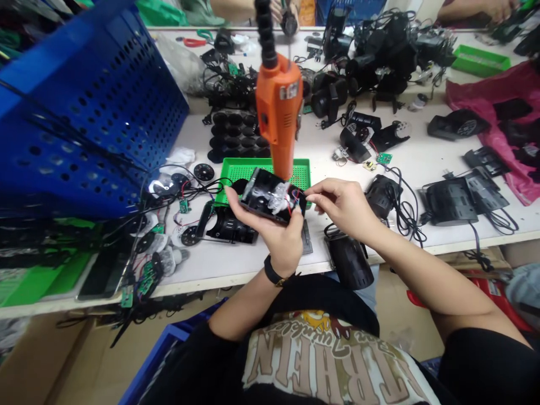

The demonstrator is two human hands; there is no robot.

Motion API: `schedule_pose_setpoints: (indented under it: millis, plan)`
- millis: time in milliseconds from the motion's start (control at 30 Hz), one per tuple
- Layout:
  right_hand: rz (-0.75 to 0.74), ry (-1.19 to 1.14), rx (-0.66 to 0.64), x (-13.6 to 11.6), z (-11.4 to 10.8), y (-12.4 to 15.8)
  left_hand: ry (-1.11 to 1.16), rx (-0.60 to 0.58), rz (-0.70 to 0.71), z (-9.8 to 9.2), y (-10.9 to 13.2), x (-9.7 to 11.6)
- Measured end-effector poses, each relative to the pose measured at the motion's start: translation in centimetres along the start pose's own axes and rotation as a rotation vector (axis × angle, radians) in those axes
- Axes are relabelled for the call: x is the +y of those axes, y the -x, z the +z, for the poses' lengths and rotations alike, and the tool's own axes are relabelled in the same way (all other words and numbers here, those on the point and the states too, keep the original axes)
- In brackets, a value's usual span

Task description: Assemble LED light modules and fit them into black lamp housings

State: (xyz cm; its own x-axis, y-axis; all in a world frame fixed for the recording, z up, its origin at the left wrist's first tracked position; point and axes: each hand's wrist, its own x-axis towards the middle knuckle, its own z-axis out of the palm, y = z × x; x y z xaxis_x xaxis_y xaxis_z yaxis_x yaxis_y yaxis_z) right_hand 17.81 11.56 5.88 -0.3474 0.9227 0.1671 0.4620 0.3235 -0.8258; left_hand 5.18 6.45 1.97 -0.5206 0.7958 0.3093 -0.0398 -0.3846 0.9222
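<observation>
My left hand [280,239] is wrapped round a black plastic housing [257,194], held tilted above the table. Inside the housing sit a clear plastic part [277,198] and thin red and blue wires [295,195]. At its right end, my right hand [337,205] pinches with thumb and forefinger at these wires; the exact grip is too small to make out fully. Just behind the housing hangs an orange electric screwdriver [279,112], its lower end over a green perforated tray [236,167]. Below and left of my left hand lies another black housing [230,225].
A large blue crate [105,101] stands on the left. Circuit boards [147,275] and cables lie near the front edge. Black housings with cords [449,199] are on the right, beside a pink bag [476,90]. One black housing [348,259] overhangs the edge. Other people's hands [498,8] show behind.
</observation>
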Motion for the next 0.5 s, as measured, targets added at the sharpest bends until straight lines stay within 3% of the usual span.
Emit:
schedule_pose_setpoints:
  millis: [100,200,233,367,500]
  plan:
    - [-0.204,0.294,0.127,0.5,-0.2,1.9,0.111,0.003,-0.057,-0.2,-1.0,-0.2]
    - [-0.213,0.554,0.262,0.4,-0.2,6.8,0.165,0.012,-0.124,-0.7,-1.8,-0.2]
    - [-0.197,0.597,0.246,0.4,0.1,8.7,0.177,0.016,-0.149,-0.8,-1.9,-0.2]
    - [-0.035,0.663,-0.018,1.6,1.8,14.7,0.281,0.0,-0.265,-0.7,-1.8,0.4]
    - [-0.117,0.696,-0.115,3.4,3.1,14.7,0.416,-0.12,-0.381,0.4,-1.2,2.6]
